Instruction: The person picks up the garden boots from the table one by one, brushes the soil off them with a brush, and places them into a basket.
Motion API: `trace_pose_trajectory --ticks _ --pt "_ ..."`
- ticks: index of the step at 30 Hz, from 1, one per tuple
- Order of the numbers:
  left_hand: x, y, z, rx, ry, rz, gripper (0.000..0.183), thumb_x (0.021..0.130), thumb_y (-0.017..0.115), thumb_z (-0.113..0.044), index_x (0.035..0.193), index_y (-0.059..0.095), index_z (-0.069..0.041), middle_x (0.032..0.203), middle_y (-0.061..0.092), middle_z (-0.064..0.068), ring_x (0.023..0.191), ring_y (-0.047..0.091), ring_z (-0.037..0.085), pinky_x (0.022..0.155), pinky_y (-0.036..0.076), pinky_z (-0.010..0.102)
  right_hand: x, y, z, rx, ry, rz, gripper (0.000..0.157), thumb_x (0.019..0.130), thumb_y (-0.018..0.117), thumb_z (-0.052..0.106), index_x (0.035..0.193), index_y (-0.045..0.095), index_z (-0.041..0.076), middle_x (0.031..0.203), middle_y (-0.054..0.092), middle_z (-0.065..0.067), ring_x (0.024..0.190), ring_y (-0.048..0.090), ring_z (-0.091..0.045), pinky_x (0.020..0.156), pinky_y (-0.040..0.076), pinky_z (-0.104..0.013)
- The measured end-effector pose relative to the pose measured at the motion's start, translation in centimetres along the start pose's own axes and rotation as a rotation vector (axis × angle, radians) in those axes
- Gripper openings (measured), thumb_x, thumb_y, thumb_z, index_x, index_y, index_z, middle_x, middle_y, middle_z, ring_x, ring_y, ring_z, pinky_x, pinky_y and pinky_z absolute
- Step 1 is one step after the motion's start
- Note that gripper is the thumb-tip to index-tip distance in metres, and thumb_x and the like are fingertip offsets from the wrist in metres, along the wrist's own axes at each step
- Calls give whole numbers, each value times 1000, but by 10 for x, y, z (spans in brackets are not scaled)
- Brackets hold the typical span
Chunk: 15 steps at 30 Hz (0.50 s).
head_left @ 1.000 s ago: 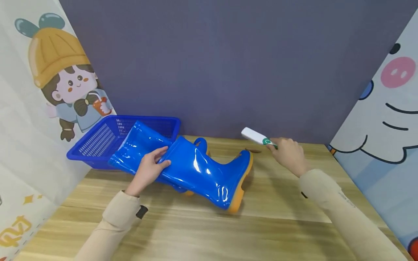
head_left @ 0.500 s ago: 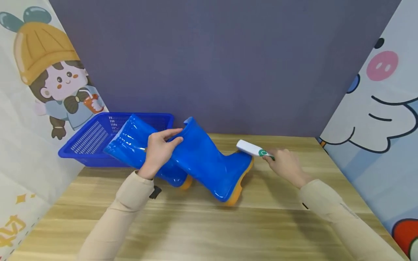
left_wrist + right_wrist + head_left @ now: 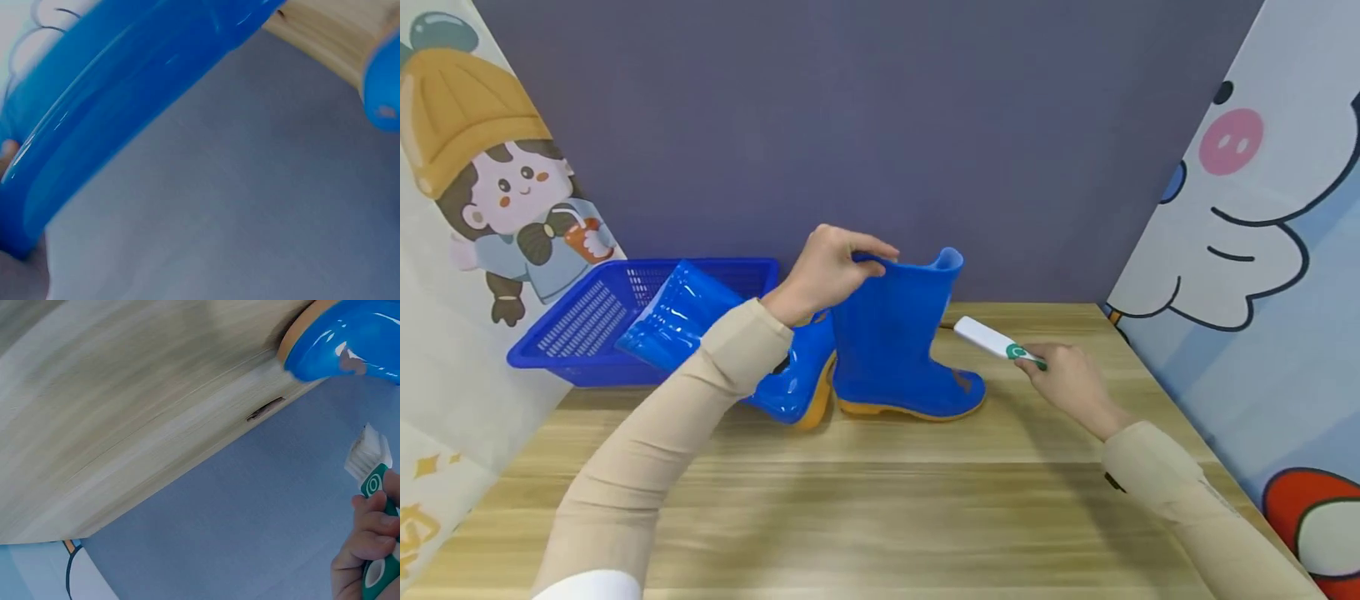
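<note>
Right hand point(image 3: 1067, 383): curled round a brush point(image 3: 988, 337), apart from the upright boot point(image 3: 891, 342), with bristles point(image 3: 367, 456) visible only from the right wrist.
Left hand point(image 3: 826, 271): pinching the rim of that boot between thumb and fingers.
Boot: toe pointing right, brown smear point(image 3: 964, 382) on top.
Second boot point(image 3: 793, 383): tilted just left, shaft over the basket point(image 3: 576, 321).
Basket: blue, slotted, left end of the table point(image 3: 880, 517).
Wall point(image 3: 887, 125): plain grey.

Left hand point(image 3: 827, 271) higher than before; pinched boot point(image 3: 895, 342) swung from slanting to upright, shaft below that grip. Brush point(image 3: 985, 337) in right hand point(image 3: 1063, 379), overlapping toe half a second ago, now apart.
</note>
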<state>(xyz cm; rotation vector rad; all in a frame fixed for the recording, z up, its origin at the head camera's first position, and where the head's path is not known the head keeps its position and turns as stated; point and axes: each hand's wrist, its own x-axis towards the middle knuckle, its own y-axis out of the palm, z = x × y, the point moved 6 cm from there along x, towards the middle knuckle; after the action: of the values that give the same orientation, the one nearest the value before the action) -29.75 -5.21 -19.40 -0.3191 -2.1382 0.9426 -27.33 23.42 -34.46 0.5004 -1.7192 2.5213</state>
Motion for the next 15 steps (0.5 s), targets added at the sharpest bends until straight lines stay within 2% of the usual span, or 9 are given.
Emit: trace_pose_trajectory --ticks 2,4,7,9,12,15 --pt "9 -3 5 -37 24 44 21 85 61 1 101 72 -8 100 70 4 80 67 12 70 52 22 -3 -1 -2 -7 2 4 35 88 60 25 113 64 1 62 59 -5 38 31 -10 35 28 -25" --pt "14 -8 14 -80 29 72 21 85 61 1 101 71 -8 99 71 5 94 66 14 83 52 27 -6 -1 -3 -11 4 10 35 88 61 26 114 64 2 56 53 -2 38 30 -9 35 27 -24" --pt "18 -13 32 -123 -25 107 21 85 62 0 101 71 -9 99 71 5 96 65 14 86 51 30 -11 -1 -5 -7 16 23 36 88 61 27 115 64 4 55 53 0 38 30 -9 35 26 -24" --pt "17 -14 40 -110 -61 133 22 85 62 -1 104 70 -10 101 70 4 98 64 14 87 51 31 -13 1 -7 -3 32 30 36 87 61 27 115 64 4 57 54 -1 38 30 -9 34 26 -24" --pt "16 -10 41 2 -53 175 26 86 60 -3 110 68 -11 108 68 4 103 62 17 88 50 34 -15 3 -10 -6 47 34 36 87 62 27 115 64 5 63 58 -4 40 32 -10 35 28 -25" --pt "15 -4 28 176 -7 212 30 88 59 -5 117 64 -12 116 64 5 107 60 21 91 49 38 -19 6 -12 -16 46 30 35 87 62 28 114 65 5 71 62 -7 41 34 -11 37 29 -26"
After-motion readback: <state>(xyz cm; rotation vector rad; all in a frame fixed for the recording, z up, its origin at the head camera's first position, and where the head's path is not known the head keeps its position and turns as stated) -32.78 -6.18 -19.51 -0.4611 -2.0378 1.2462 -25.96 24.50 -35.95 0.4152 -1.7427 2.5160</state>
